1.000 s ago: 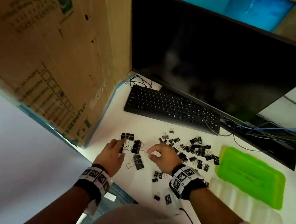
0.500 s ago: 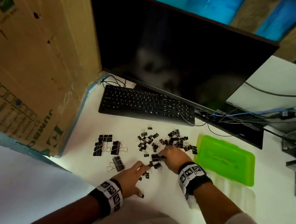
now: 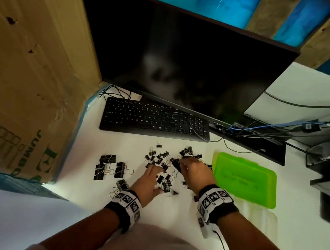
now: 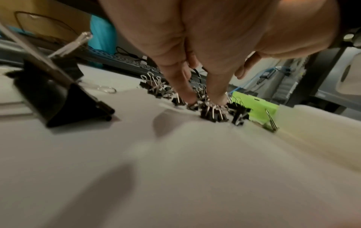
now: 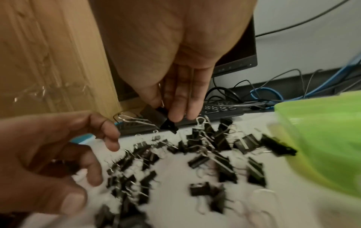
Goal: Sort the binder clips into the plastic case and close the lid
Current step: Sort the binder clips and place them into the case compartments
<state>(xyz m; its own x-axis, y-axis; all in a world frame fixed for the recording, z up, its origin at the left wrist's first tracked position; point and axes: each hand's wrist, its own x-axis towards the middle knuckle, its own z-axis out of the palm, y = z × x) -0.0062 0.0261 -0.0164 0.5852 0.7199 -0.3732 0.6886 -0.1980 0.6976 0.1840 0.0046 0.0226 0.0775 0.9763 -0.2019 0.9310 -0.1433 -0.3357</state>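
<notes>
- the white desk (image 3: 303,241) holds everything we work with.
- the green plastic case (image 3: 245,178) lies flat on the desk to our right, lid side up. its long side runs left to right, tipped a little toward us at the right end.
- the pile of small binder clips (image 3: 161,159) is spread on the desk between the black keyboard (image 3: 154,119) and us, just left of the case. the clips point every which way, some with wire handles up.
- a few big binder clips (image 3: 110,167) sit apart on the left, away from both of our hands.
- our right hand (image 3: 193,172) is over the right part of the pile, just beside the case. in the right wrist view its thumb and fingers (image 5: 176,108) pinch one black clip (image 5: 163,118). the clip hangs from the fingertips above the pile, tipped, with its wire handles sticking out to the left.
- our left hand (image 3: 148,183) is over the near part of the pile. its fingers (image 4: 216,86) reach down straight and touch the small clips. they are spread a little and we see nothing gripped in them.
</notes>
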